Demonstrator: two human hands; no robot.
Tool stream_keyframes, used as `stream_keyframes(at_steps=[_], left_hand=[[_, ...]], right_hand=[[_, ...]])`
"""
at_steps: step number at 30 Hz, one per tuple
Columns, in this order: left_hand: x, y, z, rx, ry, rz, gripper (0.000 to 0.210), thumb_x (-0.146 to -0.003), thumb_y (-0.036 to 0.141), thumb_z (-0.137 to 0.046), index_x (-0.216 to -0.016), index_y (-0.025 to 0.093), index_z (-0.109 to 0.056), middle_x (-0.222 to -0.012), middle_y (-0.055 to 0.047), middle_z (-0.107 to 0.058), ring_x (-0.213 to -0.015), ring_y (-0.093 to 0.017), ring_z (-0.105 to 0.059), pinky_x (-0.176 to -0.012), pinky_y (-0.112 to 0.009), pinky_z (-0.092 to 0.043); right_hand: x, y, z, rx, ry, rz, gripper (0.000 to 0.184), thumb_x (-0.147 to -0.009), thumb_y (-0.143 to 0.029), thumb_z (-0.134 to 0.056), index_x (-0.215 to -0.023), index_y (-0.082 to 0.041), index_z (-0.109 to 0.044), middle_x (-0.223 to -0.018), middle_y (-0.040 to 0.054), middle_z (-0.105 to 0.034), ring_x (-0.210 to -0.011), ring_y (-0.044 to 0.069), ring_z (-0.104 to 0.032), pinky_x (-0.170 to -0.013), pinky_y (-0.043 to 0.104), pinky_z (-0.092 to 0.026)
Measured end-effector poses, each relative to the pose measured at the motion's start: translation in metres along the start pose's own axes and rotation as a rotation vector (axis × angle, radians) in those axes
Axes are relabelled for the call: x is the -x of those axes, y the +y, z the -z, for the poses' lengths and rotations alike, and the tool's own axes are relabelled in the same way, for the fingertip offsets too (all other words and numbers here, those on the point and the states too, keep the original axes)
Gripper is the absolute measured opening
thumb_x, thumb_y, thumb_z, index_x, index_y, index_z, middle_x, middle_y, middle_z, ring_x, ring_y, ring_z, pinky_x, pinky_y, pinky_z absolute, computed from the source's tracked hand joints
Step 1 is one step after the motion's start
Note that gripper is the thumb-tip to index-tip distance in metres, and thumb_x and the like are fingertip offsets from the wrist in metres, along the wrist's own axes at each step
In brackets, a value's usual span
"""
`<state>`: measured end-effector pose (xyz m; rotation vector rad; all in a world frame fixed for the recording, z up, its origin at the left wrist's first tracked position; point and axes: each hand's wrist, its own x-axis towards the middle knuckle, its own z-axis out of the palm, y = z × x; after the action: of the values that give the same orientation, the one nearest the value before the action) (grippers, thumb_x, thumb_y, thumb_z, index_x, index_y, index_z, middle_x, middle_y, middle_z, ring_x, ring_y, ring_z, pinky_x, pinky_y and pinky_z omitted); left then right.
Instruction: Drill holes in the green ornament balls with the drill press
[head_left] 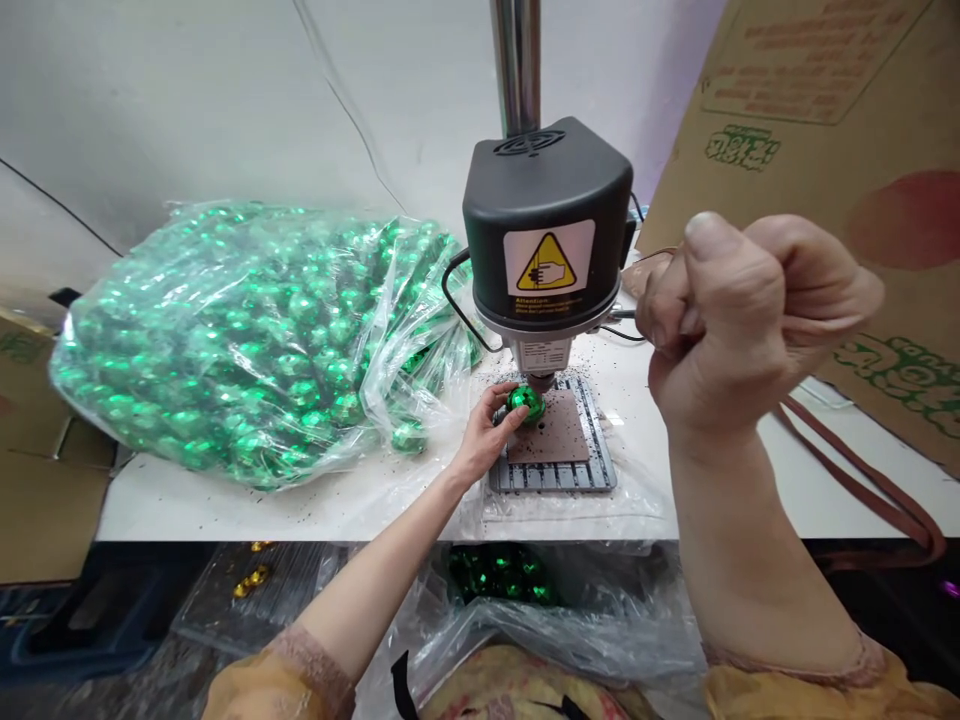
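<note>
A shiny green faceted ball point(526, 403) is in the fingers of my left hand point(491, 428), just below the chuck point(541, 381) of a black bench drill press point(551, 225). Whether the drill bit touches the ball I cannot tell. Under it lies a brownish square board point(555, 440) with a dark hole, on the grey slotted base plate point(600, 465). Raised close to the camera, my right hand point(750, 310) is a fist at the drill press's side lever point(624, 314); its fingers hide the lever's end.
A large clear bag point(225, 340) of green balls fills the table's left side. More green balls point(502, 575) lie in a plastic bag below the table edge. Cardboard boxes point(810, 190) stand right and left. A brown strap point(870, 485) lies at right. Dark shavings are scattered around the base.
</note>
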<state>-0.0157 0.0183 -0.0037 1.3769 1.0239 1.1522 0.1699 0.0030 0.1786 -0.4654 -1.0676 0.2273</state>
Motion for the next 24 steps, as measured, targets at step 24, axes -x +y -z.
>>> stream_keyframes(at_steps=[24], left_hand=[[0.0092,-0.0048,-0.008,-0.23,-0.118,-0.091,0.055,-0.08,0.04,-0.086,-0.128,0.025,-0.064,-0.126,-0.009,-0.069,-0.121,-0.029,-0.062,-0.11,-0.044,-0.045]], right_hand=[[0.0002,0.0022,0.0016,-0.041,-0.026,0.024,0.051,-0.087,-0.023,-0.068,-0.05,-0.019,-0.033,-0.042,-0.0077,-0.033,-0.038,0.005,-0.032,-0.045,0.03,-0.03]])
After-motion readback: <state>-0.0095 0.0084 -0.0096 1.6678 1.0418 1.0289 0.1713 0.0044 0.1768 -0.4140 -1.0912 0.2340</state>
